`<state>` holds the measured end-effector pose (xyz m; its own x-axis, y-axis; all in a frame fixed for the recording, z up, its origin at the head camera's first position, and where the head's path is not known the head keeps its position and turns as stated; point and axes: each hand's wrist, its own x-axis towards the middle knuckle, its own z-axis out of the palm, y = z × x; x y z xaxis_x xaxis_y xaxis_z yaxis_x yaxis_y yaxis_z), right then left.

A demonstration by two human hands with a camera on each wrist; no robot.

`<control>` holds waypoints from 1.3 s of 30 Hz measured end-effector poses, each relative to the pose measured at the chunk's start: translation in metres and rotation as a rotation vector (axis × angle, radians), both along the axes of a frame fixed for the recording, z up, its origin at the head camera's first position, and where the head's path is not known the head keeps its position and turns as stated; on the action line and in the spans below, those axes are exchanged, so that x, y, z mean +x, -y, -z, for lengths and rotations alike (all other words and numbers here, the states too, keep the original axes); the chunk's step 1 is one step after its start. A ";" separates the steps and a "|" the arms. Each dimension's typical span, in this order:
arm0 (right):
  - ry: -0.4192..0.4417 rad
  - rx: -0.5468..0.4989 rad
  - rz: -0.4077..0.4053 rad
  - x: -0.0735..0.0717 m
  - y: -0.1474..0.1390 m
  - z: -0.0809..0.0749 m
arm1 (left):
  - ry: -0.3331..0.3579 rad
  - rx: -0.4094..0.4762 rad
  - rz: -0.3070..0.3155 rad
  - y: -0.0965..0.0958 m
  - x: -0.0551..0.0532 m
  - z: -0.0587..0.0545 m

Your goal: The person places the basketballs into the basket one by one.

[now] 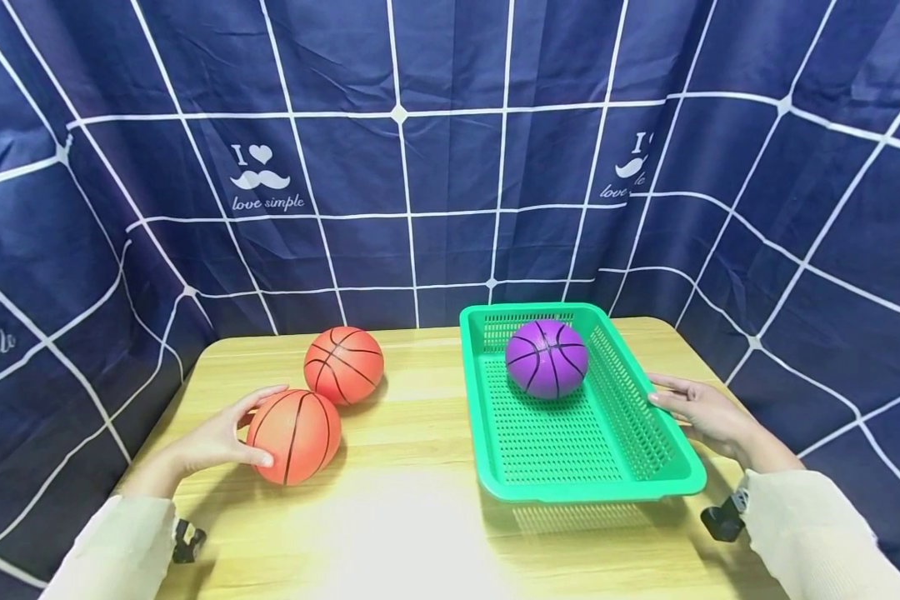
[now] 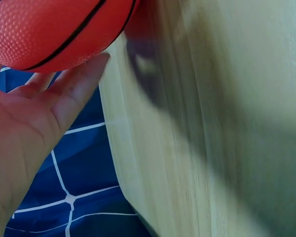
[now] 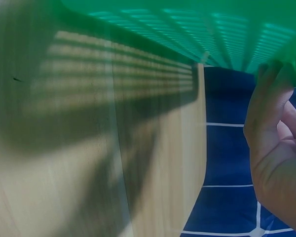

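Observation:
My left hand (image 1: 228, 433) grips an orange-red toy basketball (image 1: 297, 437), thumb on its near side and fingers over the far side. The left wrist view shows the palm (image 2: 24, 118) beside that ball's pebbled surface (image 2: 49, 34). Just behind it, a second orange-red basketball (image 1: 343, 364) sits on the table. At the right, my right hand (image 1: 708, 412) holds a green plastic basket (image 1: 487, 417) by its right side, fingertips at the rim. From the right wrist, the fingers (image 3: 269, 94) bend up against the basket. A purple basketball (image 1: 547, 359) lies inside, toward the back.
Everything is on a light wooden table (image 1: 405, 433) with rounded corners. Dark blue curtains (image 1: 450, 183) with white grid lines hang close around its back and sides. Basket and arm cast shadows on the wood.

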<state>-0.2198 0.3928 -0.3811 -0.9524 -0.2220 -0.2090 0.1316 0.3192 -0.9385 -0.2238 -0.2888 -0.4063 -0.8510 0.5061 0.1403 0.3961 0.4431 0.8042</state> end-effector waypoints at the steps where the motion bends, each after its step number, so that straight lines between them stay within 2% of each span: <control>1: 0.001 -0.005 -0.002 0.000 0.000 0.000 | 0.000 0.009 0.001 0.000 0.000 0.001; 8: 0.000 -0.016 -0.005 0.001 0.001 0.000 | -0.057 0.031 -0.003 0.002 -0.002 0.004; 13: 0.004 -0.035 -0.006 0.002 0.001 0.000 | -0.073 0.035 0.009 0.002 -0.003 -0.001; 20: 0.008 -0.039 -0.016 0.000 0.000 0.000 | -0.045 0.065 0.010 -0.003 -0.007 -0.017; 28: 0.006 -0.022 -0.021 0.000 0.001 -0.002 | -0.028 0.082 0.041 -0.015 -0.018 -0.039; 39: 0.009 0.010 -0.012 -0.001 -0.001 -0.002 | -0.035 0.105 0.154 -0.049 -0.033 -0.068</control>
<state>-0.2209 0.3934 -0.3794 -0.9477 -0.2309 -0.2203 0.1367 0.3304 -0.9339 -0.2564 -0.2398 -0.3384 -0.7580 0.6113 0.2274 0.4813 0.2891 0.8275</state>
